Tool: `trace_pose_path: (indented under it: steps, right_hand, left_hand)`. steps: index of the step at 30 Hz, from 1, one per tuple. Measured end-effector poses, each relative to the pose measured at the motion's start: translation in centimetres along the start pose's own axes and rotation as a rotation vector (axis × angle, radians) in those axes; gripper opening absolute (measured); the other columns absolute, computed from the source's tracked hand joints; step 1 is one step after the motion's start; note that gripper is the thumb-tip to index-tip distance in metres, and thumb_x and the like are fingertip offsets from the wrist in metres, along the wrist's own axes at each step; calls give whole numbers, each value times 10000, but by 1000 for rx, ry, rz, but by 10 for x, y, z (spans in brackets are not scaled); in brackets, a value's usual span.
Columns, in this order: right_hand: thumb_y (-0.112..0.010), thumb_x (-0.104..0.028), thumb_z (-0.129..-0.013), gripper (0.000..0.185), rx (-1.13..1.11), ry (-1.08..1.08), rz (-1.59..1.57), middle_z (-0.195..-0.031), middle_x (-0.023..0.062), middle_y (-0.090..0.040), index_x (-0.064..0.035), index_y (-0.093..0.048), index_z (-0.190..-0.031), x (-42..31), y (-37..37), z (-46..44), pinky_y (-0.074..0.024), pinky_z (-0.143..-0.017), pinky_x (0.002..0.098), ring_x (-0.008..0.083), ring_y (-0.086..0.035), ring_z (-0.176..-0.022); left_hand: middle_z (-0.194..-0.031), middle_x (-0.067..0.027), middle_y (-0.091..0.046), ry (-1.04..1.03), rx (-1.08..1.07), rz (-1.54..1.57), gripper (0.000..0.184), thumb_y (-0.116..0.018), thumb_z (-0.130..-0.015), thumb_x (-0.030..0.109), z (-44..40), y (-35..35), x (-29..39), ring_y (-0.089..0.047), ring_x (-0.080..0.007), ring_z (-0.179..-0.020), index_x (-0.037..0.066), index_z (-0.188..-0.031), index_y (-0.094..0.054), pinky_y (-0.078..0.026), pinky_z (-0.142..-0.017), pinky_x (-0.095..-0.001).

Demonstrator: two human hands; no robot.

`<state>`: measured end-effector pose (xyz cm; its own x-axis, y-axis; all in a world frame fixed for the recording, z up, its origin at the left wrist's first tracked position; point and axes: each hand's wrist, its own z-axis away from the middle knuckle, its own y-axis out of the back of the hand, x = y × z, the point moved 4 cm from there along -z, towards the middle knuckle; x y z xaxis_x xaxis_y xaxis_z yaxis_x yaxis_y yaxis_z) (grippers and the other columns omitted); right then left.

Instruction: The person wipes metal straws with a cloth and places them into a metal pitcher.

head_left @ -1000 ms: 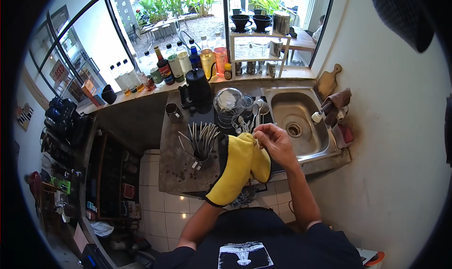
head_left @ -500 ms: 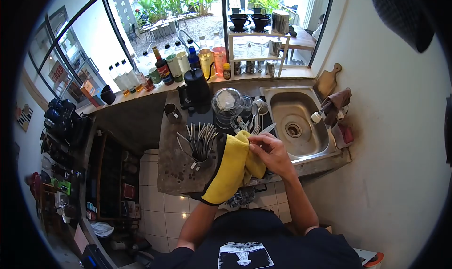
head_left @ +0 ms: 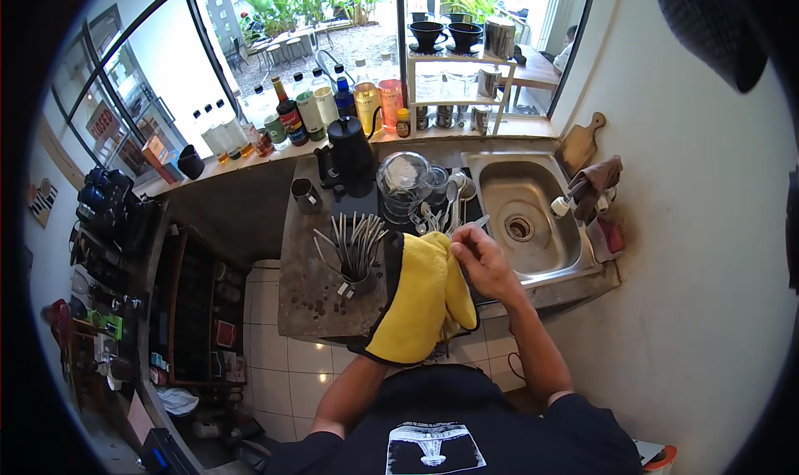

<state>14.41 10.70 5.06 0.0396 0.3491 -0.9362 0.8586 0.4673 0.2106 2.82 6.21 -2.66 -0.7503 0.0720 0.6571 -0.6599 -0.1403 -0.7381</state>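
A yellow cloth (head_left: 416, 296) with a dark edge hangs over my left hand, whose fingers are hidden beneath it; only the forearm (head_left: 354, 392) shows below. At the cloth's upper right, my right hand (head_left: 489, 269) has its fingers curled and thumb close to them. Whether it grips a fold of the cloth or something small I cannot make out. Just beyond both hands lie several spoons and other cutlery (head_left: 452, 202) on a dark mat. Left of the cloth stands a metal cup holding many metal straws (head_left: 356, 242).
The steel sink (head_left: 533, 263) is to the right. Glassware (head_left: 404, 184), a black kettle (head_left: 348, 149) and a dark mug (head_left: 306, 195) stand farther back. Bottles (head_left: 287, 113) line the window ledge. Dark spots (head_left: 320, 304) dot the counter's left front. A cutting board (head_left: 580, 142) leans on the wall.
My right hand has shifted slightly right and down from the cloth's top edge, its fingers more curled. The cloth's right part now hangs in a fuller fold.
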Motion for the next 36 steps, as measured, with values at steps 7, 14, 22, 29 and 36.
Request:
trace_pose_path:
  steps: [7,14,22,29,36]
  right_hand:
    - [-504,-202,-1003,175,349,45,-310,-749,6,-561,-33,-514,-962,4,45,-29,-443,-632,202,62,-510,-674]
    - [-604,-52,-924,90,84,-58,-273,-897,81,-669,-30,-520,-948,-3,25,-16,-486,-665,212,76,-584,-719]
    - [-681,-103,-885,159,111,2,-47,-796,6,-651,13,-668,-993,-18,11,-6,-472,-667,201,40,-569,-725]
    - [-629,-118,-921,126,363,32,-144,-800,11,-666,-9,-673,-966,-32,40,-37,-450,-619,188,27,-559,-680]
    - [-571,-135,-960,160,115,42,-159,-776,48,-650,10,-630,-931,-52,-1,-55,-448,-575,193,60,-545,-612]
  left_hand:
    - [-745,21,-585,47,35,-151,234,-510,-988,262,24,-40,5,-588,-92,-695,91,-860,-606,-458,-552,-237]
    - [-788,10,-596,278,111,10,213,-546,-971,278,38,-23,-5,-565,-90,-628,77,-1018,-600,-451,-526,-243]
    - [-931,-54,-593,-13,-96,-191,257,-547,-969,263,-32,37,-28,-596,-157,-767,55,-1120,-547,-502,-624,-287]
    - [-661,-48,-647,160,443,-957,376,-660,-887,338,17,-12,17,-616,-147,-552,-31,-819,-686,-445,-472,-290]
    - [-804,-51,-667,89,109,-381,278,-576,-953,280,58,4,52,-644,-113,-672,19,-985,-666,-486,-535,-263]
